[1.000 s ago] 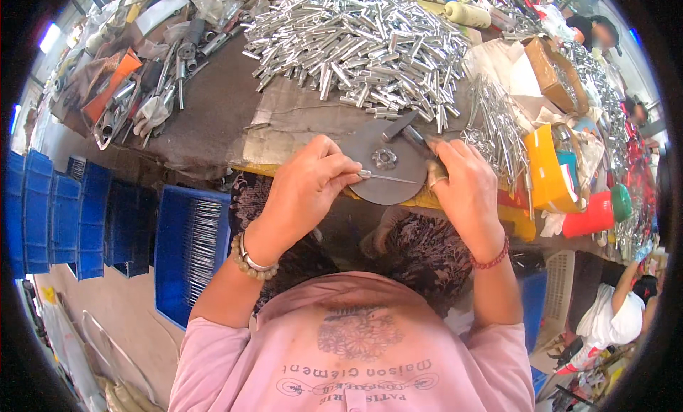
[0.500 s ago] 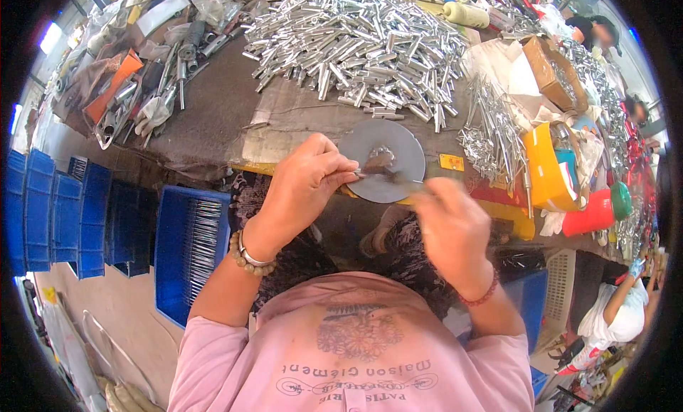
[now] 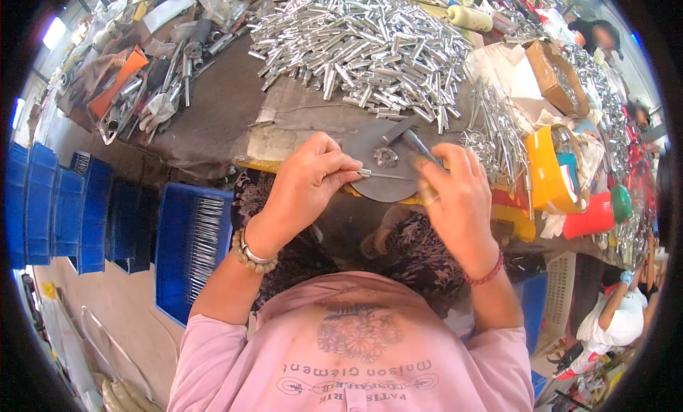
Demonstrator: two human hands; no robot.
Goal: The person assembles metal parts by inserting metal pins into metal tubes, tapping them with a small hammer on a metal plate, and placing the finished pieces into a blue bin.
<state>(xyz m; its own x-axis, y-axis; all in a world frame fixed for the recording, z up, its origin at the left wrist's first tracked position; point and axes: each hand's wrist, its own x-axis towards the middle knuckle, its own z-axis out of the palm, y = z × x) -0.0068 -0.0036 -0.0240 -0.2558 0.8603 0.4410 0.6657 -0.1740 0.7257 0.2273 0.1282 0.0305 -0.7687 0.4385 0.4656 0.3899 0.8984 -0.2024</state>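
My left hand (image 3: 309, 181) pinches one end of a thin metal rod (image 3: 388, 176) between thumb and fingertips. The rod lies level over the near part of a round grey plate (image 3: 364, 143), its pointed end toward the right. My right hand (image 3: 459, 199), just right of the plate, has its fingers curled at the handle of a small hammer (image 3: 400, 130); the dark head is over the plate's far side, and the thumb and lower fingers are slightly blurred. A small cluster of shiny metal bits (image 3: 385, 157) sits mid-plate.
Beyond the plate spreads a big heap of short metal tubes (image 3: 363, 49). Thin metal rods (image 3: 491, 138), a yellow box (image 3: 549, 169) and a red jar (image 3: 589, 216) are at the right. A blue crate (image 3: 171, 248) of rods stands left; a co-worker (image 3: 615, 316) is far right.
The hammer has turned and moved from the plate's middle to its far side. My right hand has shifted slightly; my left hand keeps its pinch, and more of the rod shows.
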